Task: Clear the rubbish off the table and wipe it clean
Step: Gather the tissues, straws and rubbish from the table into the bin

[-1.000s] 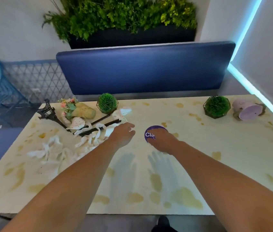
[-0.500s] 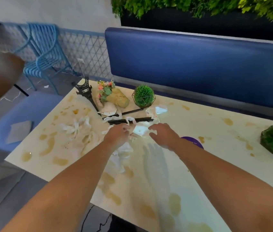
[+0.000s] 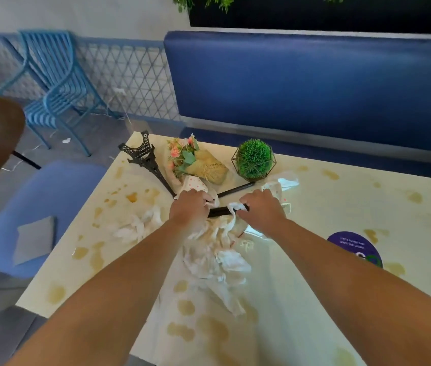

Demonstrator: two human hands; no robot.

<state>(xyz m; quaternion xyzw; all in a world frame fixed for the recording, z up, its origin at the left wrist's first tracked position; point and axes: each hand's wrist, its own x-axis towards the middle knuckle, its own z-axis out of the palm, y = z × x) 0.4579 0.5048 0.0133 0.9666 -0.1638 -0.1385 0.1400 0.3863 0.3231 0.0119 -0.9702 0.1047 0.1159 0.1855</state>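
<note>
The near end of the bench point(image 3: 301, 299) is pale and blotched with yellow-brown stains point(image 3: 209, 331). Past them a heap of crumpled white tissues point(image 3: 217, 260) runs up the middle between the two forearms, with a second clump point(image 3: 138, 225) off to the left. A purple sticker point(image 3: 351, 245) lies flat at the right.

Both hands are down in the far end of the heap. The left hand point(image 3: 189, 208) has its fingers curled over tissue beside a dotted paper scrap point(image 3: 193, 184); its grip is closed on the paper. The right hand point(image 3: 262, 207) pinches a twist of tissue where it lies across a black stick point(image 3: 218, 212). Whether it also holds the stick, I cannot tell. A second black stick point(image 3: 237, 189) lies just beyond, and more tissue point(image 3: 285, 183) sits right of that.

Farther back stand a small black tower point(image 3: 143, 157), a posy point(image 3: 198, 165) and a green ball plant point(image 3: 254, 159). Behind the bench is a blue seat back point(image 3: 314, 88); at the left are a blue chair point(image 3: 56, 83) and a padded seat point(image 3: 42, 207).
</note>
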